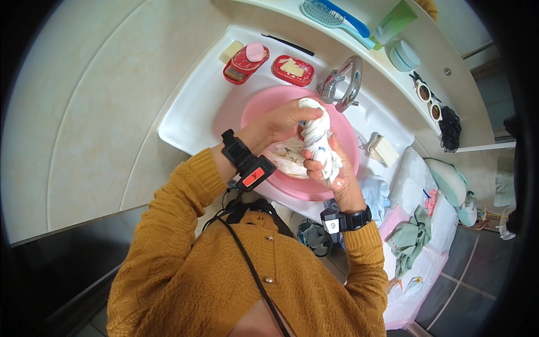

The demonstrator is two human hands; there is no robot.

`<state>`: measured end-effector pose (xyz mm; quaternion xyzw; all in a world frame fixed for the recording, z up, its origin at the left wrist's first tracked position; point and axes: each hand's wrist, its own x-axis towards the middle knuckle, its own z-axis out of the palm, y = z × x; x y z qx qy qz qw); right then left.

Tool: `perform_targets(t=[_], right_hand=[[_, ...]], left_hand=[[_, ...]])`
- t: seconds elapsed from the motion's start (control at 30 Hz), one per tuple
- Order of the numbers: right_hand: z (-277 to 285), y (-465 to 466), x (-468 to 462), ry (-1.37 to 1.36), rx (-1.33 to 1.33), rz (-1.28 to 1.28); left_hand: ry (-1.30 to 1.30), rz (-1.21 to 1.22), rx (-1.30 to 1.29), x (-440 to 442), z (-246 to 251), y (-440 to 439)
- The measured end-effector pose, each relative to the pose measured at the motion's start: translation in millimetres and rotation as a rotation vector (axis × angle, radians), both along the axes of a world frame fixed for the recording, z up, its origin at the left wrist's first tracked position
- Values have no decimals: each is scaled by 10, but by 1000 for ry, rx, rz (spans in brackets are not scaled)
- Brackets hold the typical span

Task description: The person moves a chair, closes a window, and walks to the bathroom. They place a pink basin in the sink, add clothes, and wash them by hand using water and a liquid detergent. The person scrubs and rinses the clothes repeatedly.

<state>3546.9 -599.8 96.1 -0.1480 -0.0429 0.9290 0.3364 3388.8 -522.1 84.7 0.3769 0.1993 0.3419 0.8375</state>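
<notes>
A white cloth with blue marks [316, 130] is bunched into a twisted roll between my hands. At its upper end, my left hand [290, 118] grips it with the thumb on top. Lower down, my right hand [332, 168] wraps its fingers around the other end. Beneath the cloth is a pink plastic basin [257, 101] standing in the white sink [189, 122]. Inside the basin lies more pale wet fabric [288, 162], partly covered by my hands. The chrome faucet [353, 80] rises just beyond the basin's rim.
Red soap dishes [293, 70] with soap sit on the sink's back ledge, near a black toothbrush [288, 44]. A white soap bar [384, 151] rests at right. The shelf above holds a hairbrush [323, 13] and sunglasses [428, 101]. A green cloth [410, 240] lies on the covered surface at right.
</notes>
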Motion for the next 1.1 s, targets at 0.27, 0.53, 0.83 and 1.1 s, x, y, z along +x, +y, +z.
perform_targets(t=[0.27, 0.53, 0.83, 1.1], right_hand=[[-94, 39, -95, -674, 143, 19], [-419, 59, -230, -1197, 326, -29], [-896, 109, -219, -1528, 510, -65], [-898, 163, -180, -1932, 900, 73]], left_hand=[[420, 232, -67, 249, -49, -131], [1091, 275, 447, 302, -291, -166], [1088, 333, 591, 410, -589, -161], [1070, 404, 548, 470, -461, -199]])
